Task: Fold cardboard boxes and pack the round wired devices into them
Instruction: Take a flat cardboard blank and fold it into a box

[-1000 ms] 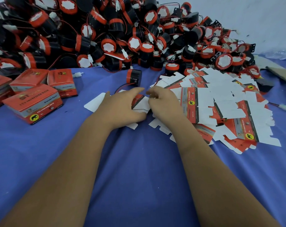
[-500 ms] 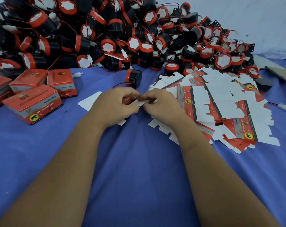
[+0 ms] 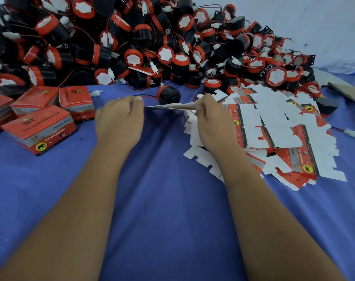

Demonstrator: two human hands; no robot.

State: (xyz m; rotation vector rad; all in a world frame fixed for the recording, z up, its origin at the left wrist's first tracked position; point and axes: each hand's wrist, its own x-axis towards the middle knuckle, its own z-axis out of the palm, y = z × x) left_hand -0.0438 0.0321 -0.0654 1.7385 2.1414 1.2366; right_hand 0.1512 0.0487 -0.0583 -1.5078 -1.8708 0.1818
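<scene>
Both hands are now lifting the flat red-and-white cardboard blank off the surface: right hand pinching it, left hand curled at its other end, grip unclear; folding is starting

Blue cloth covers work surface; pale plain wall behind; soft, even light.

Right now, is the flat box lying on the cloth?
No, the right hand holds the flat box edge-on above the blue cloth, near the left hand.
</scene>
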